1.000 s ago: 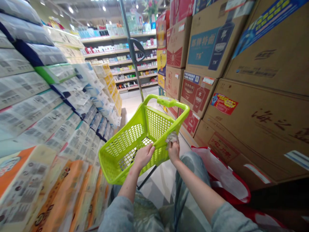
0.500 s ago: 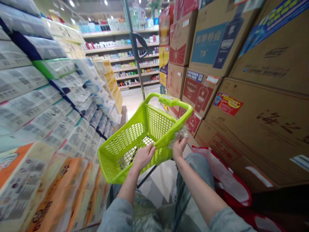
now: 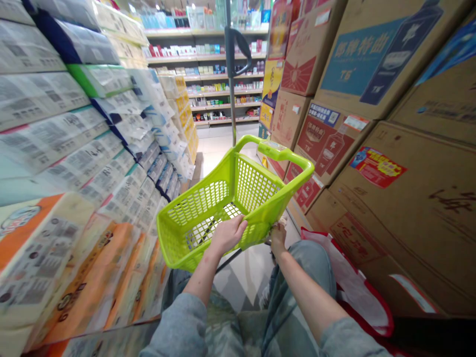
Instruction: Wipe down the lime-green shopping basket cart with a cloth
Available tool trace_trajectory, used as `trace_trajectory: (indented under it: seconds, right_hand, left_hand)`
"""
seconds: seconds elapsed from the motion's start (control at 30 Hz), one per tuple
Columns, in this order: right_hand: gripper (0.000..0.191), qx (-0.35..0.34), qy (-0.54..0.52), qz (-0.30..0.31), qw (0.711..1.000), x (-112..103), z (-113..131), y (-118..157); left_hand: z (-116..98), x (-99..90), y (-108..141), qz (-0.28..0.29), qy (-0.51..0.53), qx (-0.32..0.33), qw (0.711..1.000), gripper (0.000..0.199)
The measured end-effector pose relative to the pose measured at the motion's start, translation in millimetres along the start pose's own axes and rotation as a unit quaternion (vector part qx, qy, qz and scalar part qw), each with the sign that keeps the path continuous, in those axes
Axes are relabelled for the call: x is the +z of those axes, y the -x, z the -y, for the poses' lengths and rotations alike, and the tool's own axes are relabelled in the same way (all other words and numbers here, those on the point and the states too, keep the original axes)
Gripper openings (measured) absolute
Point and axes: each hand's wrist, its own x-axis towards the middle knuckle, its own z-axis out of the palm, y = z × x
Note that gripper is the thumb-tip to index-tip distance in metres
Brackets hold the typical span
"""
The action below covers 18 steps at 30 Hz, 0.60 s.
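boxes [image 3: 401,208] stand stacked at right; packs [image 3: 74,163] stand stacked at left; stocked shelves [image 3: 208,58] cross the far end. the green basket [image 3: 262,218] is between the two stacks, just ahead of the person, its handle at the far right end. a pole [image 3: 232,94] rises behind it. a red-trimmed bag [image 3: 353,277] lies by the boxes. left hand [image 3: 227,234]: fingers closed on the near rim, tips partly hidden. right hand [image 3: 278,238]: fingers bunched round a pale cloth [image 3: 283,222], mostly hidden, at the basket's outer side.

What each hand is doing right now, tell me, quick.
Left hand: closed on the near rim of the green basket.
Right hand: closed, holding a pale cloth by the basket's outer side.
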Motion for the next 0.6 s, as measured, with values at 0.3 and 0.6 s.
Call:
trace_trajectory:
  seconds: [0.3,0.6]
  right_hand:
    - [0.025,-0.155,0.068,0.004,0.986,30.7,69.8,56.7]
    - [0.039,-0.219,0.046,0.054,0.973,11.1,88.3,45.5]
  left_hand:
    - [-2.1,-0.8,-11.6,0.0,0.06,0.0,0.998,0.045]
    - [10.5,-0.1,-23.2,-0.044,0.232,-0.015,0.972,0.055]
